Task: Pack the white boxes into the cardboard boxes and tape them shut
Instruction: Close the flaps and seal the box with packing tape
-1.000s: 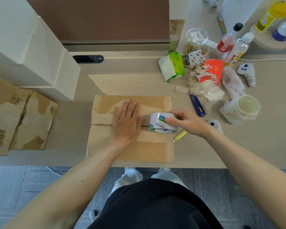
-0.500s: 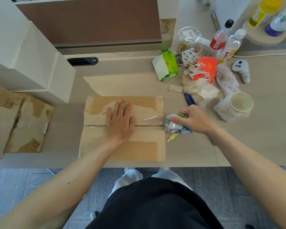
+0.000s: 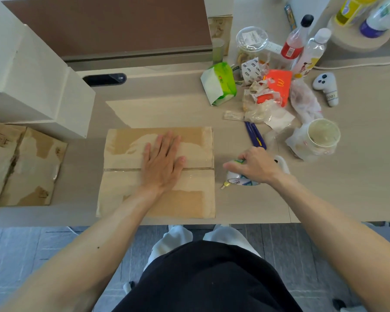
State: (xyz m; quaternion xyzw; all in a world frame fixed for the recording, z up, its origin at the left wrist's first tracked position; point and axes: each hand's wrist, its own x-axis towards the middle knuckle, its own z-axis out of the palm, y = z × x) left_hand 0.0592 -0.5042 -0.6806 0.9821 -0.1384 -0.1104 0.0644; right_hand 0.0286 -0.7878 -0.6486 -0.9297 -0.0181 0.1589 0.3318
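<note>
A closed cardboard box [image 3: 122,190] lies flat-topped in front of me at the desk's near edge, its two flaps meeting along a centre seam. My left hand [image 3: 162,164] rests flat on that seam, fingers spread. Clear tape runs along the seam from under my left hand toward the box's right edge. My right hand [image 3: 253,165] grips a white tape roll [image 3: 239,180] just right of the box, low by the desk. Stacked white boxes [image 3: 32,73] stand at the far left.
A second cardboard box [image 3: 25,167] sits at the left edge. A blue utility knife [image 3: 254,135], a small yellow cutter [image 3: 225,184], food wrappers, a plastic cup [image 3: 322,136], bottles and a white controller [image 3: 327,88] crowd the right side of the desk [image 3: 347,188].
My right hand has pulled the tape roll rightward off the box top and down beside its right edge, laying tape along the seam. My left hand stays pressed on the seam.
</note>
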